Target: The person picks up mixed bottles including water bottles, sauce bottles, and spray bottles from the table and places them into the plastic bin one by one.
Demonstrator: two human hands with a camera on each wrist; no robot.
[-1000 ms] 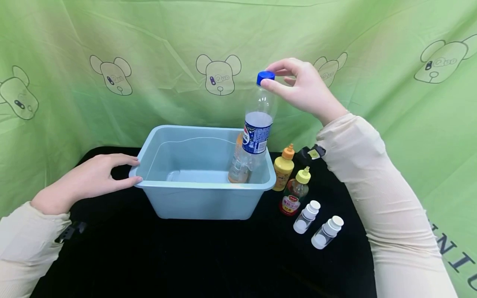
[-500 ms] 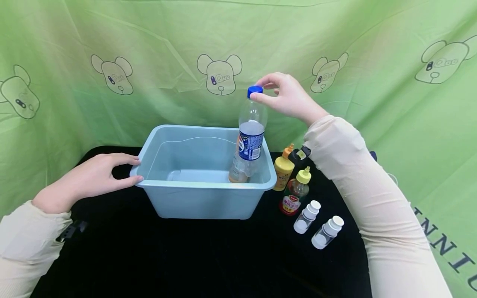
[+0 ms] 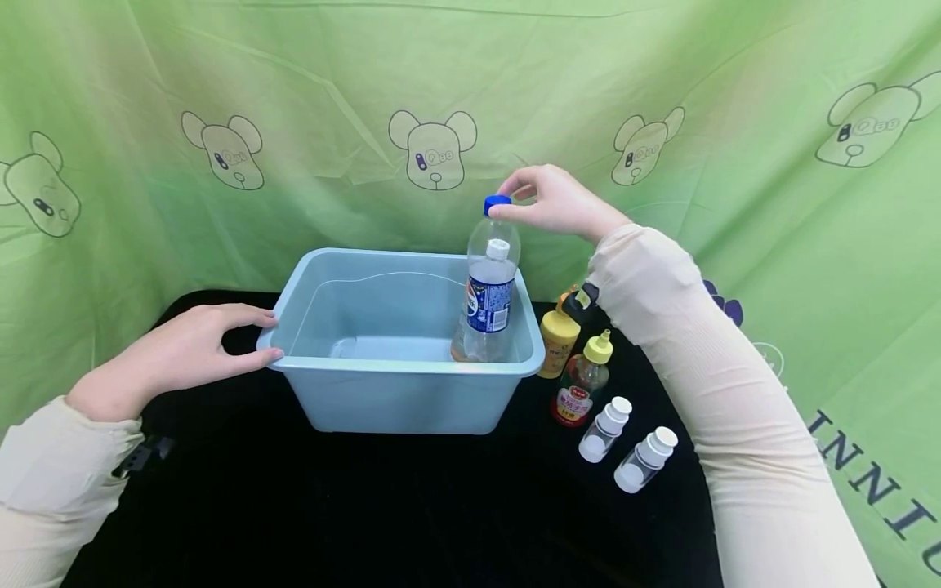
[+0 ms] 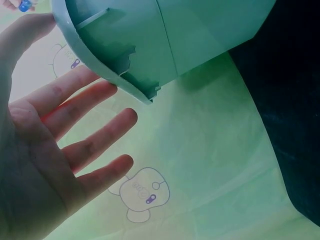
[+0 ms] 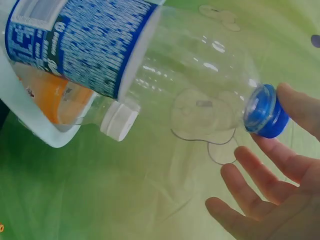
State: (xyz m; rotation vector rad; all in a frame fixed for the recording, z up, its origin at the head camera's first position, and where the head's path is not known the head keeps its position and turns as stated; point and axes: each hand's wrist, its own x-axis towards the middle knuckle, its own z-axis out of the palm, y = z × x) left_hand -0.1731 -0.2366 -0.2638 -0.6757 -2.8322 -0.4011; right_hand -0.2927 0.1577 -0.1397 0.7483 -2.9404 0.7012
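Green cloth [image 3: 316,65] with drawn animal faces fills the top of the frame. At the left, a cream sleeve [image 3: 66,482] leads to the left hand [image 3: 187,347]. Its fingers are spread and nearly straight, and the thumb and some fingertips touch the left rim of a light blue tub [image 3: 397,396]. The tub sits on a black table [image 3: 397,506] in the middle of the frame. Inside its right end is a clear bottle [image 3: 488,306] with a blue label, almost upright; whether it touches the bottom is hard to tell. Right behind it is an orange-label bottle [image 5: 55,97] with a white cap. The right hand [image 3: 555,204] pinches the clear bottle's blue cap [image 3: 497,205] with thumb and first finger, the other fingers loose. Right of the tub come a yellow bottle [image 3: 557,339], a red sauce bottle [image 3: 576,392], then two little white-capped bottles [image 3: 604,429] toward the lower right.
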